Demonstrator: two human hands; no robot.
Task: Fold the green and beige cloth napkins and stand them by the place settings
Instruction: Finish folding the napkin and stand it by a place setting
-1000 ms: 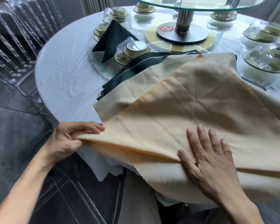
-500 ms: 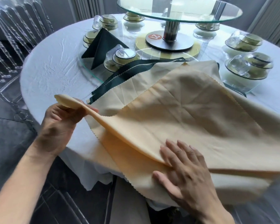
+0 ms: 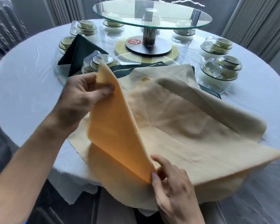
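Note:
A beige napkin [image 3: 176,126] lies spread on top of a stack of beige and dark green cloths at the table's near edge. My left hand [image 3: 86,94] pinches its left corner and holds it lifted above the cloth, so the flap [image 3: 113,131] stands up. My right hand [image 3: 170,180] presses the fold's lower end at the near edge, thumb against the crease. A folded dark green napkin [image 3: 78,52] stands upright by the place settings at the back left. Flat green napkins [image 3: 124,71] peek from under the beige stack.
A round table with a white cloth [image 3: 23,88] carries a glass turntable [image 3: 152,15] on a metal post. Place settings of stacked bowls and glasses ring it, one [image 3: 221,70] at the right and one [image 3: 100,62] just behind my left hand. Clear chairs [image 3: 5,26] stand at the left.
My left hand has carried the beige corner up and rightward over the cloth. My right hand has slid toward the near edge and now holds the fold's lower end.

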